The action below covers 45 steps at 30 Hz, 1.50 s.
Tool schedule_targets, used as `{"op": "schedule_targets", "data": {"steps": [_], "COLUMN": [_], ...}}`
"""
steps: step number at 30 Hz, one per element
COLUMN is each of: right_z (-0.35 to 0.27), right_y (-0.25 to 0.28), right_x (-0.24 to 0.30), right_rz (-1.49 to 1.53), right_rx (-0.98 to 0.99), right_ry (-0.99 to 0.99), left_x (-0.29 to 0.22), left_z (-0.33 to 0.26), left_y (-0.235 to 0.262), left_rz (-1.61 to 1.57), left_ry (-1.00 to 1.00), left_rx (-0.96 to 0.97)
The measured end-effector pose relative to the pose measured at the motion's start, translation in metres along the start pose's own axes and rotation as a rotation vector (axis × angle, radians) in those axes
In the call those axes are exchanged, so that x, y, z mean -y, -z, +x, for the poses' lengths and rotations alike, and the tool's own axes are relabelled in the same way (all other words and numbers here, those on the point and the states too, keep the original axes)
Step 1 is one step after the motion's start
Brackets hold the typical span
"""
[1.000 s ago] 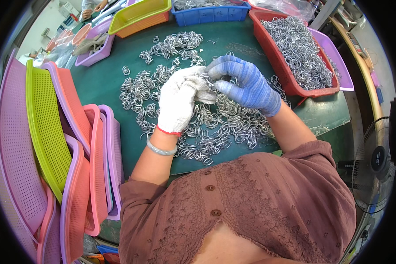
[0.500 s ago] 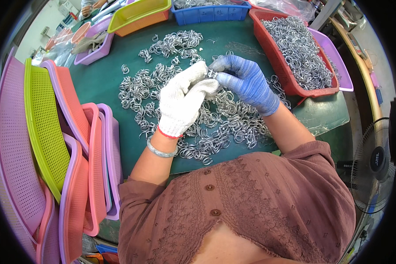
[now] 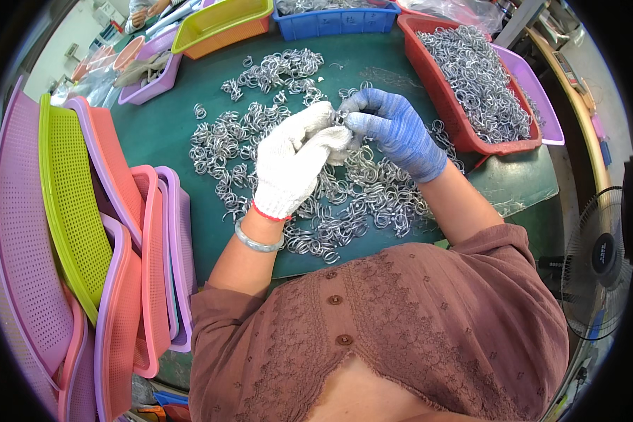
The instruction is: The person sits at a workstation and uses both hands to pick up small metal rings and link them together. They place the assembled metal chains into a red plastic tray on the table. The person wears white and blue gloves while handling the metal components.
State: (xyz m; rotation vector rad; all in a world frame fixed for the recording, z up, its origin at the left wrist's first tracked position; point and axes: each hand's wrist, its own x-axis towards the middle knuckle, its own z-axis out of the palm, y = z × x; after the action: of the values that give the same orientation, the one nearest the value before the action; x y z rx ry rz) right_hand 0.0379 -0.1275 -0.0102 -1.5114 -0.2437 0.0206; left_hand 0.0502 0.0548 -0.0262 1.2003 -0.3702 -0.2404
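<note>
A small metal ring piece (image 3: 342, 121) is pinched between the two hands, just above the middle of the green counter (image 3: 162, 133). The left hand (image 3: 295, 160), in a white knit glove, has its fingers (image 3: 323, 116) curled shut on the piece from the left; the right hand (image 3: 394, 130), in a blue glove, meets it from the right with its fingers (image 3: 355, 105) bent closed on the same piece. The fingertips of both hands touch.

Below and around the hands lies a loose spread of metal rings (image 3: 344, 204), covering most of the counter's middle and reaching toward a smaller heap (image 3: 278, 70) farther back. To the right, a red tray (image 3: 439, 91) filled with the same rings stands just beside the right wrist, with a purple tray (image 3: 534, 91) under its far side. At the back edge stand a blue bin (image 3: 330, 22) and a yellow-green tray (image 3: 221, 21). A stack of pink, purple and green trays (image 3: 84, 232) lines the left edge. Bare green counter shows only in a strip left of the rings and in the front right corner.

Compared with half a second ago, the left hand has turned so that its fingers point more toward the right hand, and both hands sit slightly closer together; the rings and trays lie as they did.
</note>
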Motion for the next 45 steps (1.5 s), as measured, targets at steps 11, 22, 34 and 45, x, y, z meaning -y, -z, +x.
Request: {"op": "schedule_targets", "data": {"steps": [11, 22, 34, 45], "right_z": [0.000, -0.002, -0.001, 0.003], "right_y": [-0.001, -0.003, -0.005, -0.003], "right_x": [-0.010, 0.000, -0.001, -0.006], "right_rz": [-0.347, -0.391, -0.412, -0.562], "right_rx": [-0.002, 0.052, 0.024, 0.027], "right_ry": [0.281, 0.202, 0.283, 0.472], "left_x": [0.000, 0.014, 0.021, 0.022], "left_z": [0.003, 0.012, 0.015, 0.015], "left_y": [0.001, 0.014, 0.024, 0.023], "left_rz": [-0.045, -0.289, -0.500, -0.527], "left_ry": [0.056, 0.089, 0.138, 0.168], "left_rx": [0.015, 0.180, 0.258, 0.213]}}
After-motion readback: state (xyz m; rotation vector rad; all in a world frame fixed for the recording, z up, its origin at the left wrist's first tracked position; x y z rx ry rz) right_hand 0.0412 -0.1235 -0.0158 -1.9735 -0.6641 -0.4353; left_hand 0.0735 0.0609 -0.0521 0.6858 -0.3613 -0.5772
